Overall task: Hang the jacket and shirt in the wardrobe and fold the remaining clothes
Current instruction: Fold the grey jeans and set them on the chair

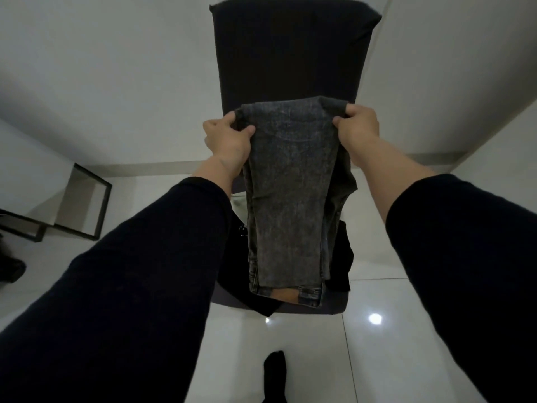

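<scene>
A pair of grey washed jeans (290, 181) hangs folded over in front of me, its waistband at the bottom just above the chair seat. My left hand (225, 139) pinches the top left corner of the fold. My right hand (359, 128) grips the top right corner. Under the jeans, dark clothes (341, 257) lie on the seat, partly hidden, with a pale piece (239, 206) showing at the left.
A black-covered chair (290, 53) stands straight ahead against a white wall. A low black-framed table (87, 205) sits at the left on the glossy white tile floor. My foot in a black sock (274, 370) is below the chair.
</scene>
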{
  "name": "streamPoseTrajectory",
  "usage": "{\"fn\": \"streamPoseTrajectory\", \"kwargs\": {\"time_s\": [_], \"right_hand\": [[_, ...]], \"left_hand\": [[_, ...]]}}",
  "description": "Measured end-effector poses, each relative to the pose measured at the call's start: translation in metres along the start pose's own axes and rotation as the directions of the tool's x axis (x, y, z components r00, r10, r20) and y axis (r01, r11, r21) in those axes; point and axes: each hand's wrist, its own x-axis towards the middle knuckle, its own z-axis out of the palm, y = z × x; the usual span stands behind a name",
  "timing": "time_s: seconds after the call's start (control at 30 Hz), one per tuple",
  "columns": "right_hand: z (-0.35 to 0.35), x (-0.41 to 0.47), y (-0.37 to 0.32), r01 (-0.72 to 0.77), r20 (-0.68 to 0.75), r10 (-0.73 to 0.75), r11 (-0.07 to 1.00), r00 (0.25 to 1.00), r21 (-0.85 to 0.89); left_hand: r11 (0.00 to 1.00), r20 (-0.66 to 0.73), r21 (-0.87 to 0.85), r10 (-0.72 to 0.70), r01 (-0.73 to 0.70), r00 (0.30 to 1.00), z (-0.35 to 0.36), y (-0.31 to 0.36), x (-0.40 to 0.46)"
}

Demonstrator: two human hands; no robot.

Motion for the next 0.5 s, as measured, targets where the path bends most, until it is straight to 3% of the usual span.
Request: {"fn": "streamPoseTrajectory", "kwargs": {"time_s": [0.13,0.33,0.5], "right_hand": [[0.015,0.03,0.036,-0.081,-0.035,0.081,0.997,0.996,-0.012],[0.03,0.007,0.07,-0.138,0.071,0.132,0.987,0.989,0.083],[0.037,-0.031,0.106,-0.292,0.065,0.285,0.94,0.956,0.178]], "left_hand": [[0.997,0.09,-0.08,0.001,0.006,0.996,0.013,-0.022,0.013],[0.87,0.239,-0.285,-0.341,0.402,0.909,0.024,-0.057,-0.002],[0.854,0.215,-0.193,-0.443,0.483,0.87,0.024,-0.093,-0.031]]}}
